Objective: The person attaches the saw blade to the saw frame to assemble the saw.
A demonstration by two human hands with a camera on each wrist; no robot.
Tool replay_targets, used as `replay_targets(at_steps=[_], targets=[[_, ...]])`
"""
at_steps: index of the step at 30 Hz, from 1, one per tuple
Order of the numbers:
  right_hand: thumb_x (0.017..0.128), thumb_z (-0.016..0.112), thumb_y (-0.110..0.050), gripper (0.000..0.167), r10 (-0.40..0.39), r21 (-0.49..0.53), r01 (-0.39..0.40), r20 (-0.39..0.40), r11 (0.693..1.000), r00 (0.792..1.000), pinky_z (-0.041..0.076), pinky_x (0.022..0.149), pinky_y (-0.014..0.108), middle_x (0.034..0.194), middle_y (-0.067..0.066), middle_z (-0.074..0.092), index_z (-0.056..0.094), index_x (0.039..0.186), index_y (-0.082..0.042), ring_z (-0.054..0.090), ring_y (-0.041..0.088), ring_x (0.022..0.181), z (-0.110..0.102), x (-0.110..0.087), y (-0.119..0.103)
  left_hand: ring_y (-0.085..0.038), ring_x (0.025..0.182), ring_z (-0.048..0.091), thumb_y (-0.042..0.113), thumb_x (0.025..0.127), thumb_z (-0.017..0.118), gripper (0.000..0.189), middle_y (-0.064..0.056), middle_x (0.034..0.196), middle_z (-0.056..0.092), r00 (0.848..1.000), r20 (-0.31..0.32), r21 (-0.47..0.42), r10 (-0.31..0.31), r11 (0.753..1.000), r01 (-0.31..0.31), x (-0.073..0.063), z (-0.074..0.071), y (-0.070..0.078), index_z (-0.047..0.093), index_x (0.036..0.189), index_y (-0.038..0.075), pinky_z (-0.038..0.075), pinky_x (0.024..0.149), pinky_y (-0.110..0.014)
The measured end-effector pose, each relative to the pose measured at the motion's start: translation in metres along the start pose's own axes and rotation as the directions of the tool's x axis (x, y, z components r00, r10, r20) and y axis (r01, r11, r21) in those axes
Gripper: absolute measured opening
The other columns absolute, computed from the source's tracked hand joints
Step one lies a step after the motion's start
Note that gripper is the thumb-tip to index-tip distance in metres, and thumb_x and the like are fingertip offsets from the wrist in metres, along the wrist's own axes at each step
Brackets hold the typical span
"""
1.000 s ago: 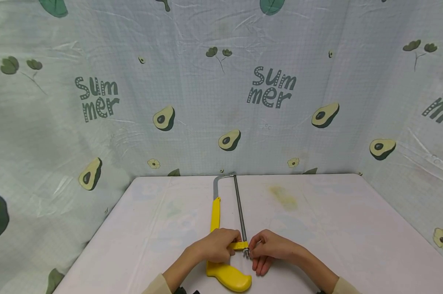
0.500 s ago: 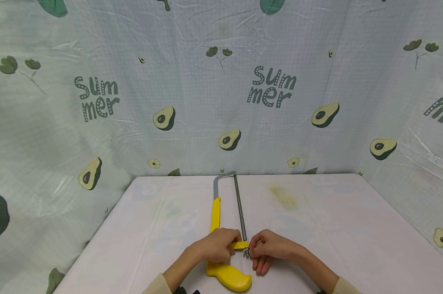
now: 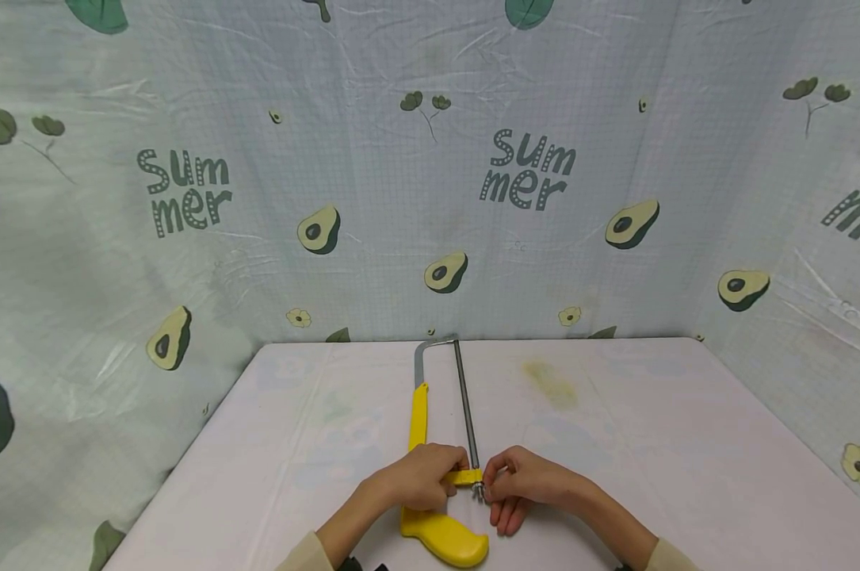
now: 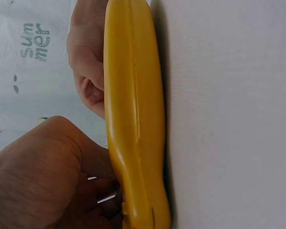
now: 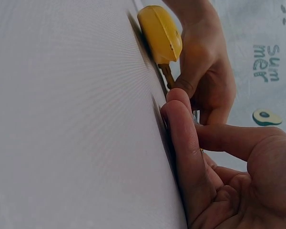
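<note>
A hacksaw with a yellow handle (image 3: 447, 539) lies on the table, its grey frame bow at the far end. The saw's dark straight blade (image 3: 465, 404) runs back along the right side. My left hand (image 3: 426, 474) grips the yellow frame just ahead of the handle, fingers curled by the yellow blade mount (image 3: 465, 477). At the blade's near end is a small metal wing nut (image 3: 478, 492). My right hand (image 3: 518, 480) has its thumb and forefinger bent at that nut, its other fingers low by the table. In the right wrist view these fingers (image 5: 186, 138) hide the nut.
The table (image 3: 651, 444) has a pale cover with a yellowish stain (image 3: 551, 385) right of the blade. A hanging sheet (image 3: 372, 159) printed with avocados and lettering encloses the back and both sides. In the left wrist view the handle (image 4: 133, 95) rests close along the tabletop.
</note>
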State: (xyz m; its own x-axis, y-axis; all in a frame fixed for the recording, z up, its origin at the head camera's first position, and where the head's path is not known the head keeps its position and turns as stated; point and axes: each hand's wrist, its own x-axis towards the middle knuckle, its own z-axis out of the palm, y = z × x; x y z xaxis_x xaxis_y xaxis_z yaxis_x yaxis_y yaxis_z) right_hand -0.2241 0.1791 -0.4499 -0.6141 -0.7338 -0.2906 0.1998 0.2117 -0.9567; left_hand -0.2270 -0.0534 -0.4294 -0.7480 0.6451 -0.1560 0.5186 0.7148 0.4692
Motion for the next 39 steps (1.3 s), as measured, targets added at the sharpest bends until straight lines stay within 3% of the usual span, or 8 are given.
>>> replay_targets(at_steps=[23, 32, 39], targets=[[0.096, 0.06, -0.007, 0.014, -0.008, 0.001, 0.008, 0.007, 1.0, 1.0, 0.058, 0.057, 0.025, 0.075, 0.006, 0.074, 0.06, 0.105, 0.004, 0.073, 0.012, 0.061, -0.0011, -0.0004, 0.0013, -0.004, 0.079, 0.05, 0.007, 0.089, 0.071, 0.023, 0.006, 0.089, 0.062, 1.0, -0.001, 0.009, 0.011, 1.0, -0.011, -0.0012, -0.0011, 0.0012, 0.064, 0.106, 0.019, 0.044, 0.076, -0.02], [0.096, 0.063, -0.015, 0.018, 0.02, -0.023, -0.021, -0.043, 1.0, 0.999, 0.058, 0.055, 0.025, 0.072, 0.006, 0.073, 0.064, 0.101, 0.002, 0.072, 0.012, 0.058, 0.0008, 0.0002, 0.0022, -0.004, 0.078, 0.049, 0.006, 0.089, 0.071, 0.022, 0.009, 0.086, 0.058, 1.0, -0.001, 0.016, 0.015, 1.0, -0.015, -0.0007, -0.0002, 0.001, 0.063, 0.104, 0.02, 0.043, 0.074, -0.019], [0.099, 0.063, -0.02, 0.025, 0.005, -0.025, -0.006, -0.032, 1.0, 0.999, 0.058, 0.055, 0.025, 0.071, 0.004, 0.073, 0.065, 0.104, 0.004, 0.072, 0.011, 0.058, 0.0014, -0.0003, 0.0002, -0.004, 0.078, 0.05, 0.006, 0.089, 0.071, 0.022, 0.007, 0.088, 0.06, 1.0, 0.0, -0.003, -0.005, 1.0, 0.005, -0.0015, -0.0004, 0.0019, 0.063, 0.104, 0.02, 0.043, 0.075, -0.02]])
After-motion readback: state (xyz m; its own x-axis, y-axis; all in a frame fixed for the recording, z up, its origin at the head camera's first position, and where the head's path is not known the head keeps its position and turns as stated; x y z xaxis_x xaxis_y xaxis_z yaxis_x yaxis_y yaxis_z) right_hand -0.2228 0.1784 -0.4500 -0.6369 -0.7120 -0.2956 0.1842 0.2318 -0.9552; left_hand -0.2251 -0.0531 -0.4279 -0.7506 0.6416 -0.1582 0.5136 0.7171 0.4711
